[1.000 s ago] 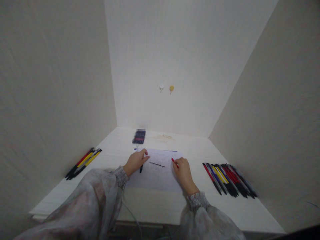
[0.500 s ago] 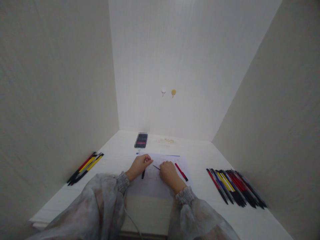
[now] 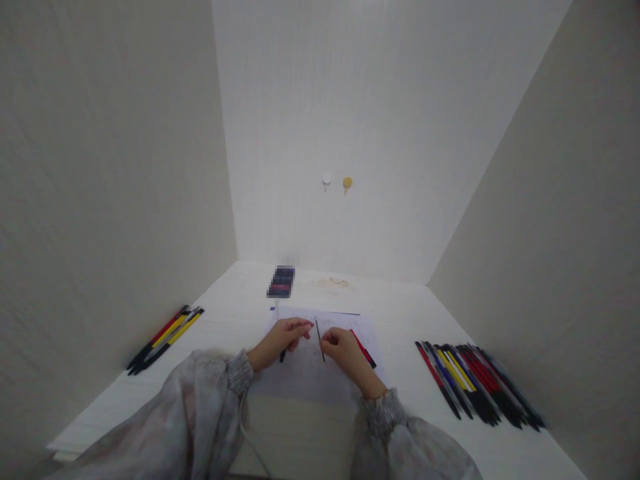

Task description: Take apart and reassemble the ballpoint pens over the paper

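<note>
My right hand (image 3: 341,348) pinches a thin dark pen refill (image 3: 319,338) and holds it nearly upright over the sheet of paper (image 3: 320,373). My left hand (image 3: 278,341) is curled beside it, fingertips close to the refill, with a short black pen piece (image 3: 283,356) under its fingers. Just right of my right hand, a red and black pen barrel (image 3: 364,349) lies on the paper.
A small bunch of pens (image 3: 165,339) lies at the left of the white table (image 3: 400,313). A long row of several red, blue, yellow and black pens (image 3: 475,381) lies at the right. A blurred dark object (image 3: 281,281) sits behind the paper. Walls close in on three sides.
My right hand put the red pen barrel down on the paper, moved left, and picked up the thin refill, lifting it between both hands. My left hand shifted slightly right.
</note>
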